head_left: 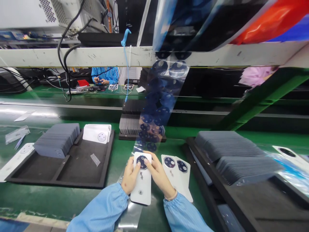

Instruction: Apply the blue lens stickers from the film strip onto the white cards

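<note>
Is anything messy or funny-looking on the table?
A little. A small clear strip lies loose and crooked in the black tray. The two white covers beside the right hand overlap unevenly. Both hands, left hand too, press the white cover, which looks undamaged.

Both hands on a white phone back cover [142,183]: left hand [129,178] and right hand [159,175] press fingertips at its dark camera ring. Clear film strip [156,106] with dark rings rises above. Two more covers [178,177] just right, black tray [70,164] left.
</note>
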Tool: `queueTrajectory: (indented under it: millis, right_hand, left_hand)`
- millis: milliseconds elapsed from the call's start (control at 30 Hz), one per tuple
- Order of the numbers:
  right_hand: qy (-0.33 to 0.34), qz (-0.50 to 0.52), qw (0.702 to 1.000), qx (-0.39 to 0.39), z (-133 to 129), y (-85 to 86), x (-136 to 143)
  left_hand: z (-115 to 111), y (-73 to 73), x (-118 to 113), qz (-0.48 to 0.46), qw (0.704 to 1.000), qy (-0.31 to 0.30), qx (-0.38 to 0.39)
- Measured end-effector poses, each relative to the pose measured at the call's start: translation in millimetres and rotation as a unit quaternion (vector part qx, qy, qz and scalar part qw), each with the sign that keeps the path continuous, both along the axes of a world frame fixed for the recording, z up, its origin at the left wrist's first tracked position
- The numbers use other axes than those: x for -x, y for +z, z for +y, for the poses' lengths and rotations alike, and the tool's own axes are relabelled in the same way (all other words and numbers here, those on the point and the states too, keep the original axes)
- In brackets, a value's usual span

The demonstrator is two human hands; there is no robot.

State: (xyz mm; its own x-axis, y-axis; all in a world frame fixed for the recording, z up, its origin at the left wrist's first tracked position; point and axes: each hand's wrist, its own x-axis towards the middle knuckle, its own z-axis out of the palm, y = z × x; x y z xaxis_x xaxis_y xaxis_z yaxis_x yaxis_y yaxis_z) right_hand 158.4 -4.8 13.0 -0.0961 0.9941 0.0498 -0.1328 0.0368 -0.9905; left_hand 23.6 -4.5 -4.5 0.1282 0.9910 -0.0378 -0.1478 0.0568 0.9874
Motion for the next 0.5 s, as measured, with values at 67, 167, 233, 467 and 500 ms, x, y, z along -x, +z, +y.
queueTrajectory:
  millis: [67,167,233,467,500]
  right_hand:
    - [0.030,0.041,0.999,0.018,-0.9,-2.2,4.6]
    - [-0.019,0.049,0.998,0.021,0.9,-4.2,10.9]
    - [-0.076,0.028,0.997,0.016,4.7,-0.6,6.6]
    - [-0.128,-0.127,0.983,0.040,20.1,6.4,-83.8]
    - [-0.143,-0.173,0.974,0.040,22.0,0.9,-96.8]
  left_hand:
    - [0.6,-1.6,-0.7,0.010,0.999,0.033,-0.002]
    - [-2.7,0.5,-5.0,0.075,0.995,0.059,-0.033]
    - [-7.4,7.1,-7.9,0.134,0.990,0.022,-0.034]
    - [12.7,64.9,43.3,0.423,0.896,-0.047,-0.127]
    - [25.7,71.9,60.9,0.467,0.872,-0.028,-0.146]
